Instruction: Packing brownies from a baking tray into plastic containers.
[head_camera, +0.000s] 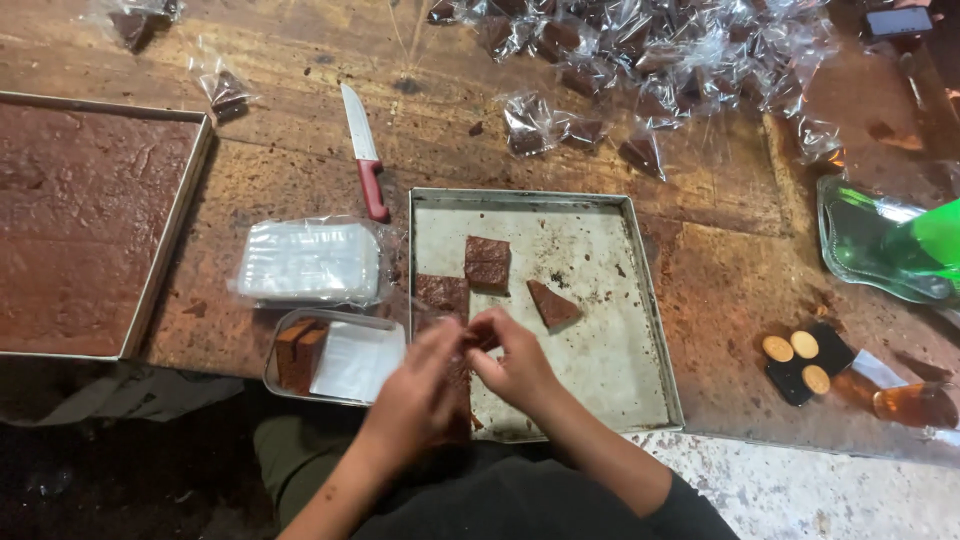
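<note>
Meeting over the near edge of the metal tray (640, 300), the left hand (420, 385) and right hand (518, 368) pinch one small brown cake piece (482, 338) between their fingertips; it sits at the point where the two hands touch, equally near to both, too covered to tell its long axis or which way it points. Whether a clear wrapper is around it I cannot tell. Just beyond the hands, on the tray, lie three more brown pieces: a square (442, 294), another square (488, 263) behind it, and a wedge (552, 306) whose tip points toward the tray's far left. Left of the tray on the bench sit a clear tub (335, 358) and a stack of clear bags (310, 262). Farther back lies a red-handled knife (363, 150), blade pointing away, then wrapped pieces (620, 60) along the far edge.
</note>
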